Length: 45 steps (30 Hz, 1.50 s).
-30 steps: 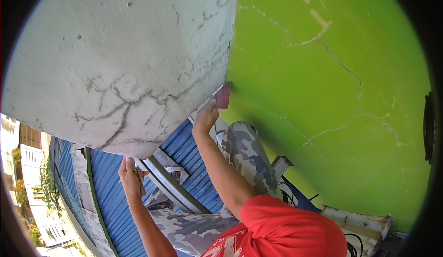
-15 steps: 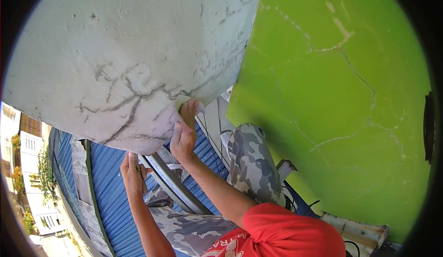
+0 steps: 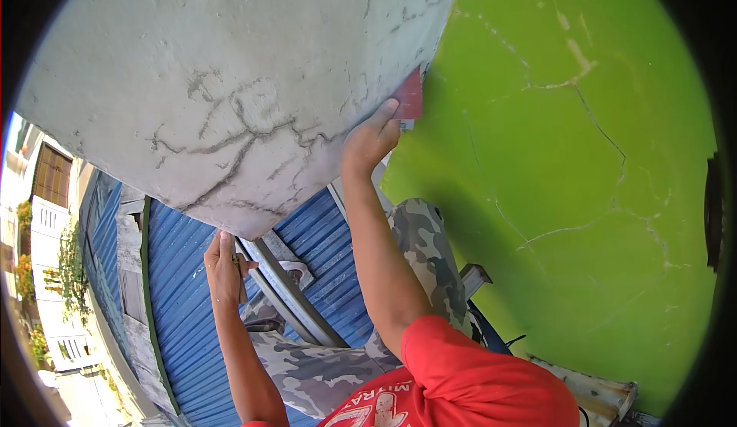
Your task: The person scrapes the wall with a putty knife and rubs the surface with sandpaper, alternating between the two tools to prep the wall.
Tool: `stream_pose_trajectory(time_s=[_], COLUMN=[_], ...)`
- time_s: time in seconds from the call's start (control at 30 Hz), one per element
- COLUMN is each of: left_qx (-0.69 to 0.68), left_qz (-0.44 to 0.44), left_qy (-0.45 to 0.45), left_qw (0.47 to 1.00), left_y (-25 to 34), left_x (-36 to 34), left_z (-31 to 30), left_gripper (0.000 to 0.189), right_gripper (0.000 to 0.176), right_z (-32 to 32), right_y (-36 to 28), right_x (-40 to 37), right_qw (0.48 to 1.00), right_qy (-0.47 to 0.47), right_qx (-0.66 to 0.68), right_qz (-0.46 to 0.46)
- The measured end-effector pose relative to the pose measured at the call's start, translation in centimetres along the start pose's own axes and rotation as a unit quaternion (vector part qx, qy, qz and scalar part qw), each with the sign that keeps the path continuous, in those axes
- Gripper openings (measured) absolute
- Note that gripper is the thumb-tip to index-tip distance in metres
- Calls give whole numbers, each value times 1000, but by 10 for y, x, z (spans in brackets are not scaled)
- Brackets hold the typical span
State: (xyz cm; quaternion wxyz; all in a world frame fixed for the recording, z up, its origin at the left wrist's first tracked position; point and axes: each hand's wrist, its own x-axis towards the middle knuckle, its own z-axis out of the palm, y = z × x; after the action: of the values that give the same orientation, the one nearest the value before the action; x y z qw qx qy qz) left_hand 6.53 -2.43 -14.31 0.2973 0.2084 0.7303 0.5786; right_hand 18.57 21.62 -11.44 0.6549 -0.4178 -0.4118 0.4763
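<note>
1. While the cracked grey wall [image 3: 230, 82] and the green wall [image 3: 576, 197] keep their places, your work has moved to the corner where they meet.
2. Your right hand [image 3: 374, 139] has climbed from the grey wall's lower cracks to that edge.
3. Your left hand [image 3: 224, 270] stays flat under the grey wall's bottom edge; you cannot tell whether it pinches anything.
4. The red sheet [image 3: 412, 95], gripped in your right fingertips, lies against the corner, so a fresh rubbing pass there seems under way.

Cracked grey plaster wall [image 3: 230, 66] meets bright green wall [image 3: 583, 220] at a corner, both sunlit. Blue corrugated roof [image 3: 184, 296] below; pale building [image 3: 46, 220] with balcony far left.
</note>
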Motion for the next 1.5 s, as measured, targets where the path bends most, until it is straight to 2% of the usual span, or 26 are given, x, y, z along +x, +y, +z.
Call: stream_pose_trajectory(time_s=[0.07,0.13,0.17,0.23,0.3,0.33,0.4,0.43,0.5,0.53,0.57,0.63,0.7,0.83,0.9,0.93,0.97,1.03,1.07,1.13,1.23,1.3,1.4,1.43,1.47,1.5], left_qx=[19,12,12,-1,-2,-8,1,7,14,-3,-19,-40,-13,13,15,-18,-23,-34,-19,3,6,-11,-24,-22,-2,2], left_qz=[3,10,11,8,-5,-3,-16,-13,-5,-14,-8,-5,0,3,-3,0,-1,-4,-10,-11,-10,-13,-8,-14,-27,-23], left_qy=[7,17,18,1,-9,-10,-8,-4,-2,-5,-3,1,-5,-6,-2,-8,-9,-4,0,-14,-6,6,-19,-17,-24,-24], left_qw=[1000,1000,1000,1000,1000,1000,1000,1000,1000,1000,1000,999,1000,1000,1000,1000,1000,999,1000,1000,1000,1000,1000,1000,999,999], left_y=[6,5,3,5,4,6,4,5,8,9,10,6,8,10,13,5,2,-2,1,3,7,4,5,4,3,3], left_x=[-1,1,1,5,2,7,-4,-4,0,0,2,0,2,1,-2,1,3,3,2,3,1,1,4,3,5,5], left_z=[6,8,9,6,-4,-2,-10,-8,1,1,2,0,-1,-1,3,-1,0,-6,-8,-9,-7,-3,-5,-9,-13,-13], left_gripper=[47,46,45,45,46,47,47,48,48,48,48,48,48,47,47,47,47,47,49,49,48,48,48,48,49,50], right_gripper=[51,51,52,52,53,53,54,54,54,54,54,51,49,53,55,55,48,49,49,50,50,49,48,49,48,46], right_z=[11,19,20,15,6,2,-3,2,12,14,12,2,-2,13,18,16,16,9,5,5,19,27,3,2,4,5], right_y=[6,18,22,19,21,5,-5,1,13,25,38,44,7,9,15,27,36,33,29,24,8,35,33,23,8,-21], right_x=[20,-49,-89,-96,-56,-10,6,3,-32,-80,-114,-98,-26,-32,-64,-117,-134,-100,-47,-22,-34,-73,-115,-94,-55,-7], right_qw=[997,978,952,919,936,989,999,999,988,957,939,932,951,977,962,936,940,931,964,981,973,945,929,926,928,984], right_qy=[69,31,23,24,28,10,-1,4,-19,-43,-105,-125,-50,-22,-60,-110,-130,-121,-80,-48,-32,-50,-139,-133,-79,-54], right_qx=[32,-70,-126,-194,-172,-69,27,31,-41,-120,-129,-110,-112,-61,-77,-113,-110,-116,-131,-138,-92,-75,-134,-144,-145,-54], right_qz=[-31,-195,-278,-343,-306,-128,45,13,-144,-261,-301,-323,-283,-203,-256,-315,-295,-325,-218,-128,-210,-315,-317,-323,-334,-159])
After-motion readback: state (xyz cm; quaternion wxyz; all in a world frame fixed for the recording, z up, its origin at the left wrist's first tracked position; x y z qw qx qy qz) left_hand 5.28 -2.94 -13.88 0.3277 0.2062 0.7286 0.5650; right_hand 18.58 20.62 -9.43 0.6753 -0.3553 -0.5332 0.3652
